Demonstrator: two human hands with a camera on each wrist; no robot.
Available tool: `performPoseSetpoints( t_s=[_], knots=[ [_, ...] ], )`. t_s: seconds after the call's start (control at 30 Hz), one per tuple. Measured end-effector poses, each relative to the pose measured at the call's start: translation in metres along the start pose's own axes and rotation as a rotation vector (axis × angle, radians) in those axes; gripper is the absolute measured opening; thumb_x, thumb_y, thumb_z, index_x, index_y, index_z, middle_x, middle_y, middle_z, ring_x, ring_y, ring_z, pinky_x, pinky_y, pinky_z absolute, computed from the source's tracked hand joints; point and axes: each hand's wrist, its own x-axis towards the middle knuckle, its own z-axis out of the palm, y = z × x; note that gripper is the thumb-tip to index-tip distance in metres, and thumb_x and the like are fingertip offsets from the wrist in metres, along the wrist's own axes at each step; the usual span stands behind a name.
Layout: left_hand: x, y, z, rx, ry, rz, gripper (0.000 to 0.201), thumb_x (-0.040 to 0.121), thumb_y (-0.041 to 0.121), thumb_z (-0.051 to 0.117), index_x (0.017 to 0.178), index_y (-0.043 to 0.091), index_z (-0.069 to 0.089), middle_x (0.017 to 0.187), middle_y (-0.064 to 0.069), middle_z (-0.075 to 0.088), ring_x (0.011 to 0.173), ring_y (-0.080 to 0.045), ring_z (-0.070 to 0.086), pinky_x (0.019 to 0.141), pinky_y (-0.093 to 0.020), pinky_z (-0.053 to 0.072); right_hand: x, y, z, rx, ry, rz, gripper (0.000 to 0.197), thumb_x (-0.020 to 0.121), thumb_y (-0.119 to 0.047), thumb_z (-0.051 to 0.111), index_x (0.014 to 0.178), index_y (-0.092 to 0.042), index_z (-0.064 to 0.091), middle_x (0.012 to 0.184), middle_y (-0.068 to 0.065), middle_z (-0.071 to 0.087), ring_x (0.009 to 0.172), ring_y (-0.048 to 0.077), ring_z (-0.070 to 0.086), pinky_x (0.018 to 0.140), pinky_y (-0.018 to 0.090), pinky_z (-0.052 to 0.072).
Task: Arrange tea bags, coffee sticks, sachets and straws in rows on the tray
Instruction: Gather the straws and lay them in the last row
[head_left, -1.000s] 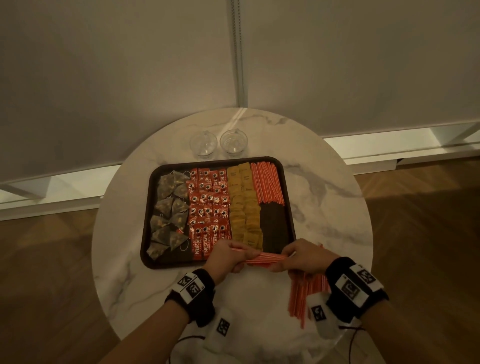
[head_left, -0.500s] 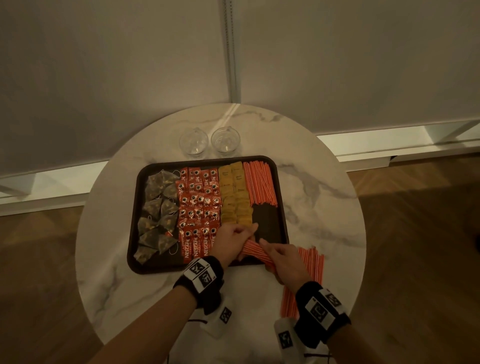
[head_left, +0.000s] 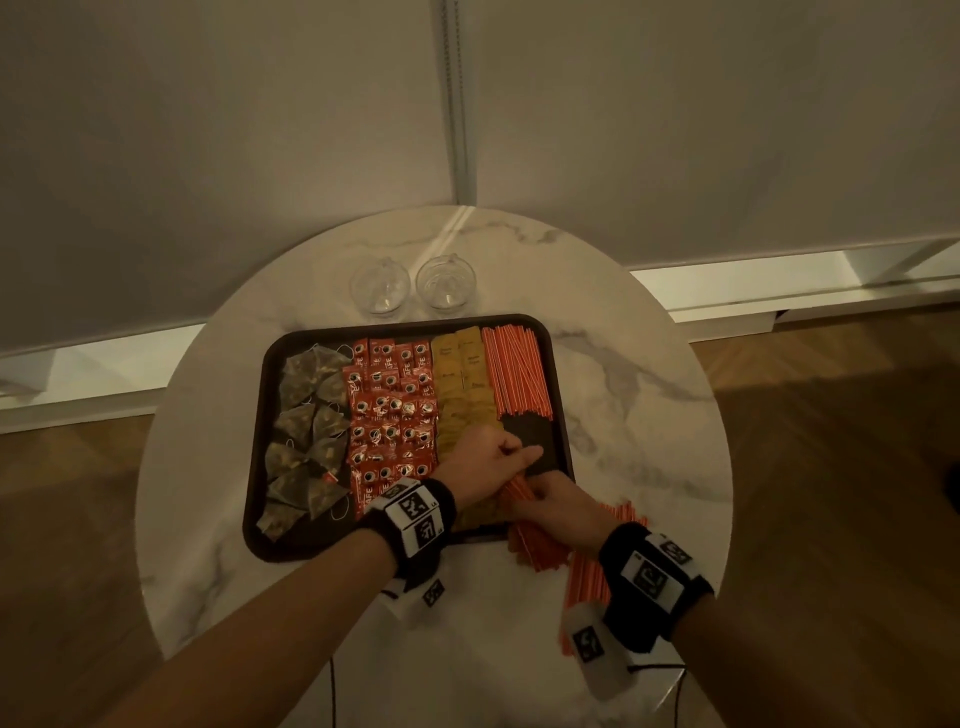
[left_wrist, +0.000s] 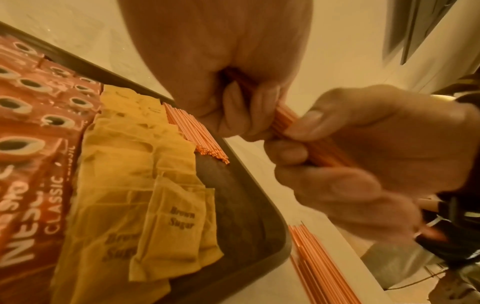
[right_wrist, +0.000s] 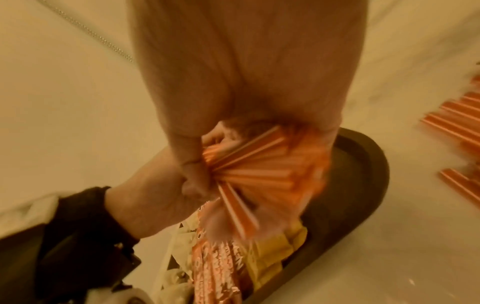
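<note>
Two glasses stand behind the tray on the table. Tray holds 4 rows, L to R: tea bags, coffee sticks, sachets, straws. Left hand & right hand both clamp one straw bundle over the tray's near-right corner. Loose straws lie just beside.

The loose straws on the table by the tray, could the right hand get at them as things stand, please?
Probably not right away: the right hand grips a straw bundle together with the left hand. The loose straws lie uncovered just beside its wrist, so once it lets go, likely yes.
</note>
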Motion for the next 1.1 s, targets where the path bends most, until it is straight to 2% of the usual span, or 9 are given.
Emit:
performPoseSetpoints(
  t_s=[0.1,0.23,0.33,0.43,0.67,0.73,0.83,0.93,1.1],
  knots=[
    [0.003,0.000,-0.005,-0.146,0.113,-0.075,0.034,0.099,0.039,0.047,0.091,0.011,0.063,0.062,0.002,0.055,0.049,-0.006,0.051,0.051,-0.020,0.044,0.008,-0.004,-0.001,-0.080,0.110,-0.015,0.012,0.093,-0.007,0.052,0.085,-0.004,0.059,0.065,0.014,0.062,0.041,0.016,0.057,0.042,0.026,0.047],
    [-0.006,-0.004,-0.013,-0.317,0.310,-0.159,0.022,0.101,0.030,0.044,0.118,0.019,0.053,0.087,0.000,0.066,0.055,-0.011,0.063,0.044,-0.018,0.049,0.026,0.001,-0.006,-0.018,0.311,0.030,0.008,0.092,-0.008,0.053,0.091,-0.003,0.060,0.065,0.015,0.062,0.045,0.022,0.057,0.044,0.028,0.050],
    [-0.024,-0.016,-0.014,-0.305,0.374,-0.140,0.017,0.102,0.023,0.045,0.111,0.018,0.057,0.095,0.000,0.067,0.058,-0.007,0.065,0.046,-0.017,0.049,0.039,0.002,-0.008,-0.036,0.449,0.092,0.010,0.093,-0.010,0.051,0.095,-0.003,0.058,0.068,0.015,0.065,0.047,0.022,0.058,0.046,0.030,0.053],
    [-0.048,-0.027,-0.012,-0.348,0.346,-0.145,0.017,0.101,0.017,0.046,0.097,0.014,0.063,0.088,-0.006,0.068,0.059,-0.015,0.065,0.049,-0.022,0.052,0.055,0.001,-0.006,-0.128,0.510,0.150,0.016,0.093,-0.013,0.052,0.099,0.000,0.058,0.074,0.017,0.066,0.051,0.023,0.059,0.046,0.029,0.052],
    [-0.097,-0.032,0.010,-0.515,0.235,-0.267,0.018,0.100,0.013,0.048,0.096,0.005,0.063,0.073,-0.006,0.065,0.055,-0.019,0.062,0.043,-0.026,0.050,0.071,-0.010,0.004,-0.502,0.510,0.217,0.026,0.092,-0.022,0.058,0.106,0.000,0.058,0.107,0.015,0.061,0.092,0.030,0.062,0.072,0.032,0.052],
    [-0.106,-0.034,0.015,-0.563,0.222,-0.311,0.017,0.099,0.014,0.049,0.095,0.005,0.063,0.073,-0.007,0.065,0.056,-0.022,0.062,0.043,-0.028,0.049,0.071,-0.011,0.007,-0.588,0.513,0.230,0.027,0.092,-0.023,0.057,0.108,-0.001,0.058,0.111,0.016,0.060,0.094,0.030,0.063,0.076,0.035,0.055],
    [-0.116,-0.040,0.021,-0.567,0.214,-0.357,0.017,0.099,0.013,0.050,0.095,0.005,0.065,0.074,-0.008,0.064,0.057,-0.022,0.061,0.045,-0.029,0.049,0.065,-0.009,0.007,-0.679,0.500,0.218,0.016,0.093,-0.022,0.054,0.093,-0.006,0.055,0.102,0.012,0.059,0.084,0.026,0.061,0.068,0.033,0.051],
    [-0.120,-0.044,0.023,-0.467,0.234,-0.345,0.015,0.098,0.012,0.052,0.093,0.009,0.066,0.076,-0.009,0.064,0.057,-0.018,0.062,0.046,-0.029,0.050,0.060,-0.005,0.004,-0.684,0.536,0.188,0.011,0.092,-0.018,0.052,0.088,-0.008,0.054,0.095,0.009,0.060,0.079,0.024,0.060,0.070,0.034,0.054],
    [-0.097,-0.042,0.034,-0.045,0.109,-0.184,0.012,0.097,0.016,0.054,0.101,0.016,0.065,0.087,0.003,0.063,0.067,-0.007,0.062,0.055,-0.017,0.050,0.054,0.001,0.003,-0.706,0.571,0.126,0.015,0.095,-0.015,0.049,0.101,-0.004,0.055,0.103,0.015,0.061,0.088,0.029,0.063,0.081,0.040,0.056]
  ],
)
